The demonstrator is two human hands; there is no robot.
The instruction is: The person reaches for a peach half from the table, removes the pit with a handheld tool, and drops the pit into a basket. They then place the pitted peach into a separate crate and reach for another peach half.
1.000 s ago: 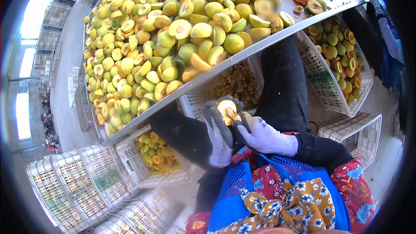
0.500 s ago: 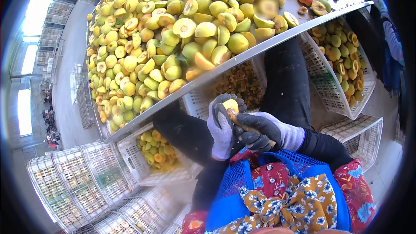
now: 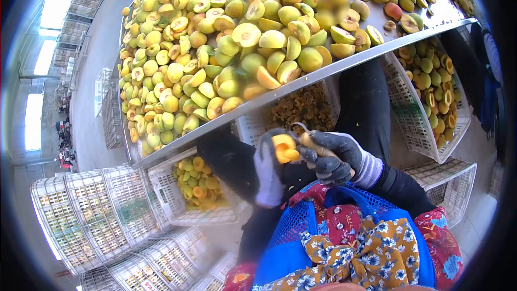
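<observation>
My left hand [image 3: 265, 167], in a lilac glove with dark palm and blurred by motion, holds cut peach halves [image 3: 284, 149] with orange flesh and smooth hollows facing up. Close beside it, my right hand [image 3: 344, 157], gloved alike, is closed round the wooden handle of a pitting knife [image 3: 323, 151]. Its curved metal hook points up and left, apart from the fruit. Both hands are over my lap, in front of the metal table [image 3: 318, 80]. Halved yellow-green peaches [image 3: 177, 73] are heaped on it, many with stones in them.
Under the table edge stands a crate [image 3: 246, 129] of brown stones and scraps. Crates of peach halves stand at the left [image 3: 164, 196] and right [image 3: 404, 116]. Stacked white crates [image 3: 91, 215] fill the lower left. Another person's sleeve [image 3: 491, 56] shows at far right.
My hands have moved apart slightly. The peach in my left hand now shows orange hollows, and the knife's hook has come away from it into view. The camera view has shifted a little.
</observation>
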